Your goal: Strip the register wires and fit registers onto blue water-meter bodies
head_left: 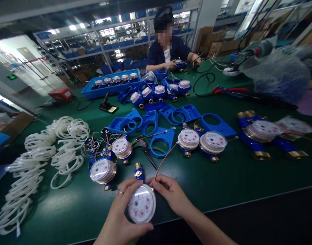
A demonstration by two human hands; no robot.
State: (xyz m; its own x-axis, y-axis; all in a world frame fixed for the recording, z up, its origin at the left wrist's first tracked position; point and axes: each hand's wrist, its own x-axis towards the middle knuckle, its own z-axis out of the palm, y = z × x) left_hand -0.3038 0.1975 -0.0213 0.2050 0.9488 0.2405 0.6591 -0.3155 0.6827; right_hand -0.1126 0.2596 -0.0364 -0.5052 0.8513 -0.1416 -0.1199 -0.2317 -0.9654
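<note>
Head cam view, looking down at a green matte bench mat (222,183). Both hands are wrapped around one water meter (142,203) right at the near edge of the bench: the left hand (120,211) cups it from the side and underneath with fingers curled over the rim, there's a ring on one finger, and the right hand (171,195) pinches at the upper right rim, fingers mostly closed, right where a thin coppery wire (163,160) comes off it. The meter has a round white dial under a clear glossy dome with small red sub-dials, a blue painted body and a brass threaded end poking out the top; the print on the face is too blurry to read. Just beyond it are more of the same meters, one at left (102,170), another behind that (121,148), and a pair side by side (201,141). Flat blue plastic brackets with round cutouts (162,141) lie scattered between them, plus dark pliers (147,151). Off to the left there's a big heap of floppy white rubbery rings (59,149). Further back, a blue plastic tray (112,89) holds a row of meters, and a red box (61,94) sits by the edge. A person in a dark top (168,51) works at the far side of the bench.
</note>
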